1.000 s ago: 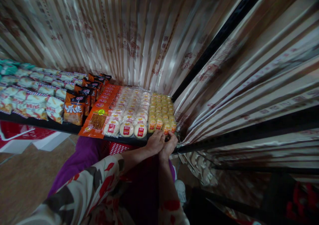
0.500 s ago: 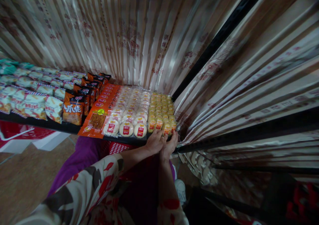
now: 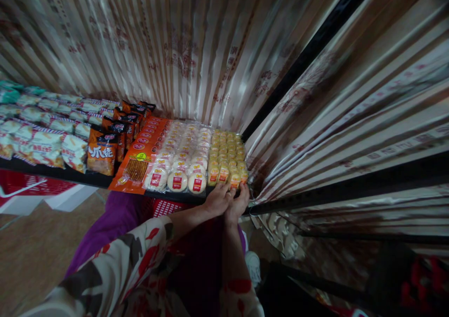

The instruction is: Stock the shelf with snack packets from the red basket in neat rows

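My left hand point(image 3: 216, 200) and my right hand point(image 3: 238, 204) are side by side at the front right end of a shelf. Their closed fingers press on a small yellow snack packet point(image 3: 234, 180) in the front row; its lower part is hidden by them. Behind it, several rows of similar yellow packets run back. To the left stand rows of round white rice crackers point(image 3: 177, 181) in clear wrappers with red labels. Beside those lies a flat orange snack bag point(image 3: 135, 169) with brown sticks pictured on it.
Orange-black chip bags point(image 3: 101, 152) and white snack bags point(image 3: 47, 147) fill the shelf's left part. A black shelf post point(image 3: 280, 88) rises at the right, before striped curtains point(image 3: 196, 36). Below the shelf is a red basket point(image 3: 168, 208).
The view has shifted very slightly. Both hands stay at the same yellow packet, with the fingers of the right hand a little closer in to it.
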A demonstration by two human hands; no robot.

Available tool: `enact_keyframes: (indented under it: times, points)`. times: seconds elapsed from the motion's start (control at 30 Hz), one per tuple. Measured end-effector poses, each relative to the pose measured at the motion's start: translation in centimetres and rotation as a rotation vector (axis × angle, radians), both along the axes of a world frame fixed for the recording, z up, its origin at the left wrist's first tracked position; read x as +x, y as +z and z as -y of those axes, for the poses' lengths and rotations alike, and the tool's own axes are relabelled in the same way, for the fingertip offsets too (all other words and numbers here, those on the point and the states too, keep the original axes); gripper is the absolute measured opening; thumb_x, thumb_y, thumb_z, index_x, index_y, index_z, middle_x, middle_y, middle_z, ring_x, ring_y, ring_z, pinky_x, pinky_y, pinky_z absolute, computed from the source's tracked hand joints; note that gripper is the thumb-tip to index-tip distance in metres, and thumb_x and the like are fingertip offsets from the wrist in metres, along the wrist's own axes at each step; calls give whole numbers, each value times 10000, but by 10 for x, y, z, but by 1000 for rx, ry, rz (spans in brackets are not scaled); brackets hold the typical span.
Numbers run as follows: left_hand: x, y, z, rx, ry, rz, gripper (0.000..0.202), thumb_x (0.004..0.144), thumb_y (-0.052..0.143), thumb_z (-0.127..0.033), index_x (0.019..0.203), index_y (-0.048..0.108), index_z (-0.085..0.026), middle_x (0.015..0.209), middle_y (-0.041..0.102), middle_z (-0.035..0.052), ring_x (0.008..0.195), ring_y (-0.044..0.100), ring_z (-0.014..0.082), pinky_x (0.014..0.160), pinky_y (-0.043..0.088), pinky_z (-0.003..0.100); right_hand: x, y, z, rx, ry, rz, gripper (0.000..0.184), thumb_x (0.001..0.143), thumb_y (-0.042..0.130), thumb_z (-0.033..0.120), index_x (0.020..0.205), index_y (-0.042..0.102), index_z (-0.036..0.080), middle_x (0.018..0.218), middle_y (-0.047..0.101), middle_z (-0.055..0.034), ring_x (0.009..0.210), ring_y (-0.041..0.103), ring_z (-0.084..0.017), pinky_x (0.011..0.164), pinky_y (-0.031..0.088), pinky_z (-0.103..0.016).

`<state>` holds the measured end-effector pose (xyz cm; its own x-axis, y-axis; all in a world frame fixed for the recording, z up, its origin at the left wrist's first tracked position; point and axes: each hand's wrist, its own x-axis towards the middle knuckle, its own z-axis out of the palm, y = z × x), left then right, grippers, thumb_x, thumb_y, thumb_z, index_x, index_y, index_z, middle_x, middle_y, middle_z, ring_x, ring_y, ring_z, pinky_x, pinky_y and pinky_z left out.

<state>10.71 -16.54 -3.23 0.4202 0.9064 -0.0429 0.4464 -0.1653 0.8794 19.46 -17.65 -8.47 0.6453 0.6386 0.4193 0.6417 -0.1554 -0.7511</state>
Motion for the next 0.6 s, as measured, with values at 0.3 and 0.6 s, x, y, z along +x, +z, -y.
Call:
enact_keyframes:
  times: [0.3, 0.6]
  points:
    - [2, -10, 2, 144, -23, -3, 320, 879, 365, -163, 1135, 557, -181, 1172, 568, 72, 1141, 482, 186, 1034, 391, 336, 2, 5, 4, -37, 5, -71, 437, 791, 386, 456, 1151, 533, 257, 1287, 510, -136, 1247, 416, -291, 1025, 316, -491]
    - [9, -18, 0, 178, -50, 68, 300, 910, 348, -200, 1033, 620, -178, 1093, 619, 98, 1071, 525, 220, 989, 419, 337, 2, 6, 2, -36, 13, -98, 394, 778, 406, 437, 1119, 552, 304, 1254, 527, -123, 1226, 435, -304, 1010, 328, -536]
